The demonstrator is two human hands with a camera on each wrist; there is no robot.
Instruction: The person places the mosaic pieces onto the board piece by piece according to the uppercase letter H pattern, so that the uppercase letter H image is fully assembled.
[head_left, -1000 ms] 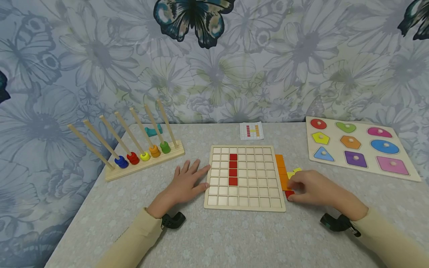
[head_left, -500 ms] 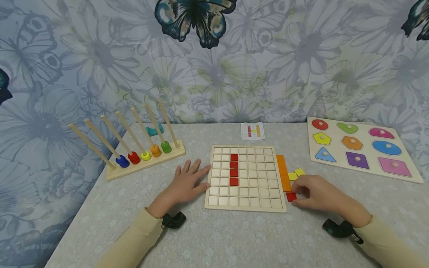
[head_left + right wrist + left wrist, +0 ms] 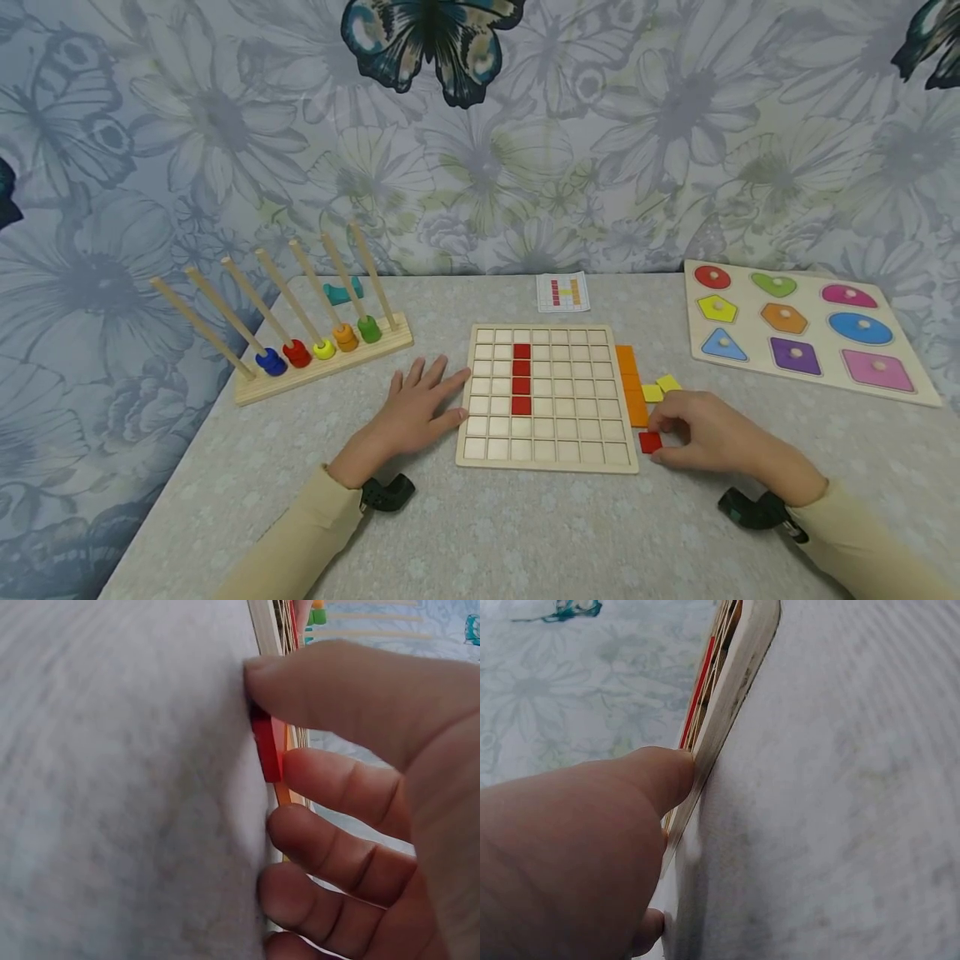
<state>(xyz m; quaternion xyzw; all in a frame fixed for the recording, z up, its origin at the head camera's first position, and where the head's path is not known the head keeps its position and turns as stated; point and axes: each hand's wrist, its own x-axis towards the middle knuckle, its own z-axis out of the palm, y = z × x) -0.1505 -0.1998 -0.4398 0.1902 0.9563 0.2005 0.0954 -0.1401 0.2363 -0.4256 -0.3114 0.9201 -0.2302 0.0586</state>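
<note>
A wooden grid board [image 3: 543, 464] lies flat in the head view, with a column of several red tiles [image 3: 521, 379] set in its cells. My left hand [image 3: 411, 417] is spread at the board's left side, thumb and index fingertip on its edge; the left wrist view shows the thumb against the rim. At the board's lower right corner my right hand [image 3: 708, 432] pinches a loose red square tile [image 3: 649, 442] between thumb and index finger. In the right wrist view this tile [image 3: 268, 746] stands between those fingertips, close to the tabletop, the other fingers curled beside it.
Orange tiles [image 3: 632, 387] line the board's right edge, with yellow tiles [image 3: 660, 388] beside them. A pattern card [image 3: 563, 292] lies behind the board. A peg stand with coloured rings [image 3: 322, 367] is at left, a shape puzzle [image 3: 813, 333] at right.
My right hand has shifted slightly toward me, uncovering the yellow tiles and more of the red tile, which has moved slightly away from the orange ones. My left hand has stayed put.
</note>
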